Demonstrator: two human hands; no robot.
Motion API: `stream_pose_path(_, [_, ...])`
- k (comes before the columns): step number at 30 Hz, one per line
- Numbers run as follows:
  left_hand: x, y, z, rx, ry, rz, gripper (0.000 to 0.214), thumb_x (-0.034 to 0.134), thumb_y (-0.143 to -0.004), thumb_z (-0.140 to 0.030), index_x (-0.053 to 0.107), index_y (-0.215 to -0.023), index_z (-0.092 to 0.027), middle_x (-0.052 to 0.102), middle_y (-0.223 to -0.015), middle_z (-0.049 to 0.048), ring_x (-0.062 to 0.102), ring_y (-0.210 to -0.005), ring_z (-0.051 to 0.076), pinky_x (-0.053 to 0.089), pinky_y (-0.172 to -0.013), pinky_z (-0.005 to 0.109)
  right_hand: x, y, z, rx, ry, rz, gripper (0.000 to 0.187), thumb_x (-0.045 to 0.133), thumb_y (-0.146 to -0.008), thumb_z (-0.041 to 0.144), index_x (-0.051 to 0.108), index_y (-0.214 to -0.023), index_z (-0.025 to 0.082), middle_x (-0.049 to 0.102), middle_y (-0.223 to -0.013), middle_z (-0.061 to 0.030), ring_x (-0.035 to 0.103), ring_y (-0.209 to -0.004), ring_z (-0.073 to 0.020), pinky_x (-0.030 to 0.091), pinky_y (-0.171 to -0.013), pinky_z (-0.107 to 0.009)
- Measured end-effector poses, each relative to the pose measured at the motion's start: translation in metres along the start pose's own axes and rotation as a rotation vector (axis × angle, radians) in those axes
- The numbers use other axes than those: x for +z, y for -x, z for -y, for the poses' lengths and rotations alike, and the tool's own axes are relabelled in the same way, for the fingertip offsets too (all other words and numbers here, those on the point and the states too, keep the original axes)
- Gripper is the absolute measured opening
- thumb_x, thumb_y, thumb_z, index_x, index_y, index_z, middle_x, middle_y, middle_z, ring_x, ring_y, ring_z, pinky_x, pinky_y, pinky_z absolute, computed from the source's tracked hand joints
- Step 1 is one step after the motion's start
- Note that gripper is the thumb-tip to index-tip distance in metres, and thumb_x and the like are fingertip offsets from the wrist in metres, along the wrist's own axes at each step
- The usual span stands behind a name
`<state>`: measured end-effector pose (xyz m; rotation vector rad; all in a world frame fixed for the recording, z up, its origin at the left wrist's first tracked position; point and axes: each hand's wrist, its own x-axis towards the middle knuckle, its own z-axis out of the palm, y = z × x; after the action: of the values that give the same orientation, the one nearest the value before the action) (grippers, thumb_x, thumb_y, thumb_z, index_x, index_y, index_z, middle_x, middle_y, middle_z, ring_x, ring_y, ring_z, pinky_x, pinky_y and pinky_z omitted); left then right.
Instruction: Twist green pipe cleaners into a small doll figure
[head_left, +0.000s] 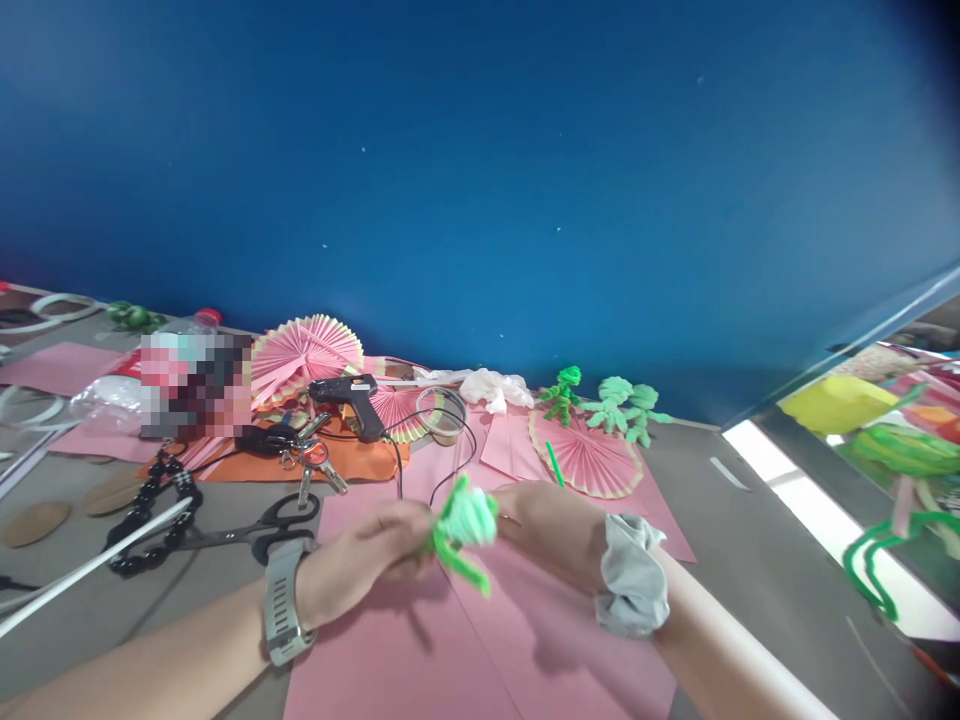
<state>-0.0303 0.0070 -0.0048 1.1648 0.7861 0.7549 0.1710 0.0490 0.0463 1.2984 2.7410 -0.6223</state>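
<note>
One pair of black scissors (262, 529) lies left of the grip, its tip lost among dark beads (193, 495). The left hand (364, 562) pinches a blurred, fuzzy green flower (466, 515) with closed fingers that hide its held end; the long axis runs roughly sideways, pale head rightward, one strip slanting down-right. Just beside it, the right hand (541, 522) hides its fingertips; I cannot tell their grip.

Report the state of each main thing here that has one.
Flower: held
Left hand: closed on flower
Right hand: beside flower, grip unclear
Watch: strapped on
Scrunchie: around right wrist
Scissors: lying flat, blade gap unclear
Glue gun: on its side
Keys: splayed apart
Fans: spread open
Bottle: lying down, cap on
</note>
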Motion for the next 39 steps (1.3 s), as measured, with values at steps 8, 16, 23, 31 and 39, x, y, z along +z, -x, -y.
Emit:
stream_pose_path(8, [0.018, 0.008, 0.001, -0.087, -0.508, 0.342, 0.035, 0.040, -0.083, -0.024, 0.052, -0.051, -0.018, 0.053, -0.052, -0.0016, 0.046, -0.049, 0.011, 0.035, -0.054, 0.022, -0.004, 0.002, 0.000, -0.151, -0.024, 0.039, 0.021, 0.039, -0.090, 0.021, 0.059, -0.085, 0.021, 0.063, -0.079, 0.0003, 0.056, -0.073, -0.0141, 0.038, -0.065, -0.024])
stream_pose_path(16, [0.019, -0.001, 0.008, -0.302, 0.010, -0.027, 0.024, 0.043, -0.082, -0.036, 0.044, -0.065, -0.019, 0.036, -0.052, -0.0070, 0.024, -0.041, 0.006, 0.019, -0.040, 0.020, -0.016, 0.031, 0.044, -0.163, 0.192, -0.116, 0.016, 0.042, -0.081, 0.009, 0.052, -0.074, 0.019, 0.058, -0.067, -0.0003, 0.051, -0.058, -0.0139, 0.034, -0.051, -0.025])
stream_pose_path(23, [0.015, -0.005, 0.002, -0.179, 0.184, -0.204, 0.028, 0.041, -0.084, -0.040, 0.036, -0.065, -0.020, 0.023, -0.051, -0.0099, 0.014, -0.042, 0.006, 0.014, -0.040, 0.019, 0.001, 0.031, 0.054, -0.236, 0.339, -0.057, 0.022, 0.045, -0.065, 0.001, 0.051, -0.074, 0.020, 0.061, -0.070, -0.0009, 0.053, -0.058, -0.0156, 0.029, -0.047, -0.028])
stream_pose_path(31, [0.009, -0.006, -0.006, -0.008, 0.282, -0.277, 0.031, 0.041, -0.087, -0.040, 0.037, -0.065, -0.018, 0.027, -0.053, -0.0088, 0.014, -0.045, 0.006, 0.013, -0.041, 0.018, -0.008, 0.016, 0.027, -0.009, -0.192, -0.042, 0.017, 0.035, -0.090, 0.019, 0.047, -0.079, 0.022, 0.051, -0.063, 0.0053, 0.045, -0.055, -0.0090, 0.031, -0.050, -0.021])
stream_pose_path(39, [-0.007, -0.017, 0.014, -0.076, 0.243, -0.284, 0.034, 0.044, -0.082, -0.047, 0.046, -0.066, -0.017, 0.025, -0.047, -0.0096, 0.014, -0.040, 0.005, 0.012, -0.038, 0.017, 0.008, 0.007, 0.016, 0.023, -0.645, 0.030, 0.019, 0.030, -0.092, 0.023, 0.046, -0.081, 0.021, 0.040, -0.058, 0.0062, 0.038, -0.052, -0.0079, 0.031, -0.049, -0.019])
